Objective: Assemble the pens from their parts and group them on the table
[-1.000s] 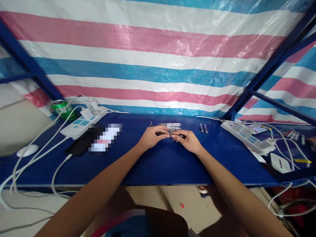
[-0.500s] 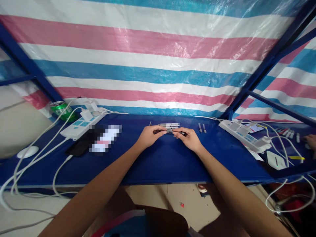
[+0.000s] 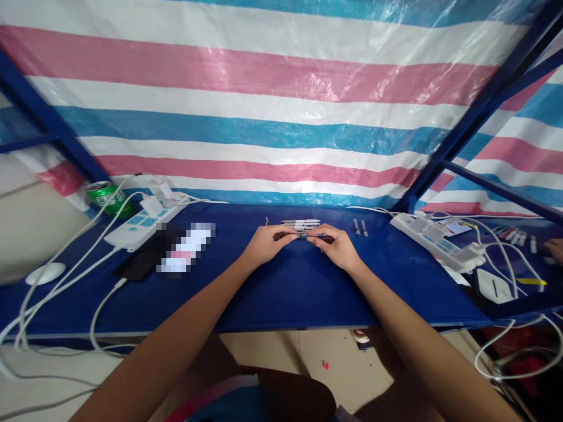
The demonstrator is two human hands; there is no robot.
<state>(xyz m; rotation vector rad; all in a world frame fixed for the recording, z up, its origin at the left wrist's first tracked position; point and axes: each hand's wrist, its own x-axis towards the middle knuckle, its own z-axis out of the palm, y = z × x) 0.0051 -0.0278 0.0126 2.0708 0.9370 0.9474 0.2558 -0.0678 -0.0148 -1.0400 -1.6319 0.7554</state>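
My left hand (image 3: 267,244) and my right hand (image 3: 335,242) meet near the middle of the blue table, thumbs and fingers pinched on a pen (image 3: 302,234) held level between them. Its ends are partly hidden by my fingers. Just behind it, several white and grey pens (image 3: 303,223) lie side by side on the table. A small dark piece (image 3: 267,221) rests behind my left hand. To the right of my right hand lie two short pen parts (image 3: 360,228) with clear ends.
At left are a power strip (image 3: 141,225), a green can (image 3: 108,199), a dark phone (image 3: 136,258) and a white mouse (image 3: 46,273). Another power strip (image 3: 440,241) with cables lies at right. Beyond the blue frame, another person's hand (image 3: 555,249) is near several markers (image 3: 516,237).
Both hands stay in nearly the same place, still closed on the pen. The view has shifted very slightly.
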